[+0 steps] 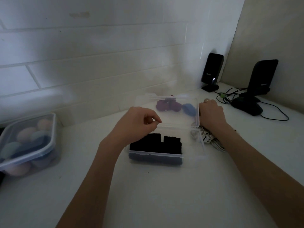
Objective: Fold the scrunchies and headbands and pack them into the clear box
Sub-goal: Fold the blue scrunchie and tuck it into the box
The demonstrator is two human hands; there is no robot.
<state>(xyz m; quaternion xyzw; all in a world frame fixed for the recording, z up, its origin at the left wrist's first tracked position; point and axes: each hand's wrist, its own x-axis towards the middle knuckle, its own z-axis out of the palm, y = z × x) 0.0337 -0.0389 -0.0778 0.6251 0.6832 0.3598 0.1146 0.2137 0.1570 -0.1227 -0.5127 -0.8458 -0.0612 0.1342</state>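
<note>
A clear box (166, 156) stands open on the white counter, its hinged lid (167, 102) upright at the back. Two folded black headbands (156, 143) fill its left part. My left hand (139, 122) hovers over the box's back left corner, fingers curled with thumb and forefinger pinched together; nothing shows between them. My right hand (212, 114) is closed at the lid's right edge, above a striped white fabric piece (207, 139) lying at the box's right side. Behind the lid lie purple scrunchies (166, 105) and a blue one (189, 108), seen through the plastic.
A lidded plastic container (28, 143) of pastel items sits at the left counter edge. Two black speakers (212, 71), (261, 78), a dark mouse (246, 106) and cables occupy the back right corner. A tiled wall runs behind.
</note>
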